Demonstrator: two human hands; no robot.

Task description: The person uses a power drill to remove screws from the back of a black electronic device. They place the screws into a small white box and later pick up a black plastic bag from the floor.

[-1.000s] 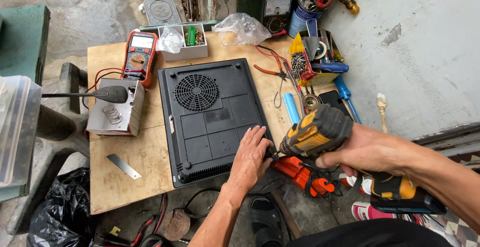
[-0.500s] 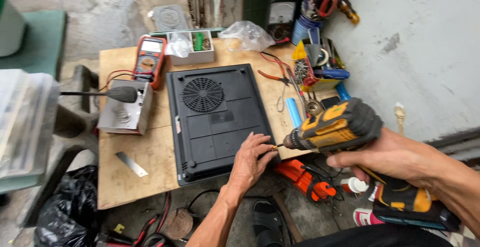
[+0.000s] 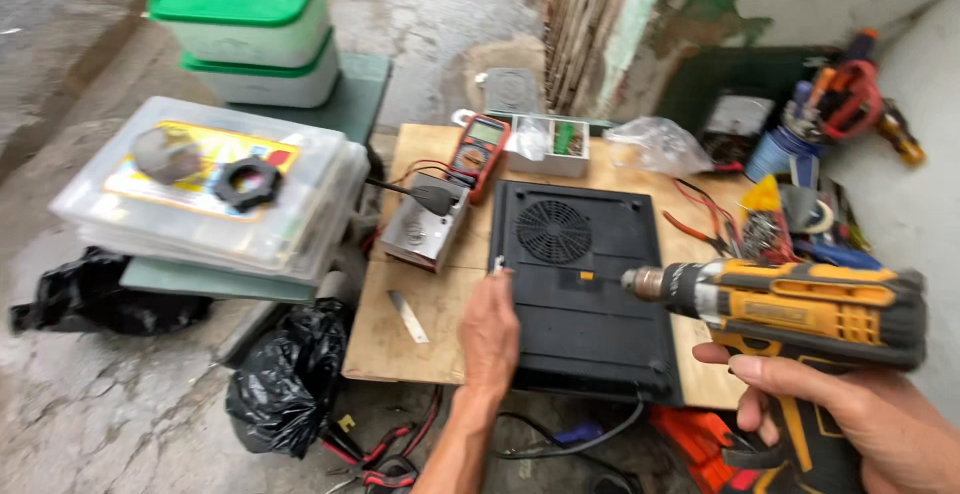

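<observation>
On the wooden table (image 3: pixel 440 339), a black cooker (image 3: pixel 585 294) lies underside up, its left edge touched by the left hand (image 3: pixel 490 329), fingers loosely extended. A yellow drill (image 3: pixel 800 304) is gripped by the right hand (image 3: pixel 860 409) over the cooker's right side. Green parts are held in a small tray (image 3: pixel 548 149); tools are packed into a blue cup (image 3: pixel 780 154).

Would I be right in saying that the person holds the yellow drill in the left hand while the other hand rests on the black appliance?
Not quite: the head view shows the yellow drill in the right hand. The left hand rests on the black appliance.
</observation>
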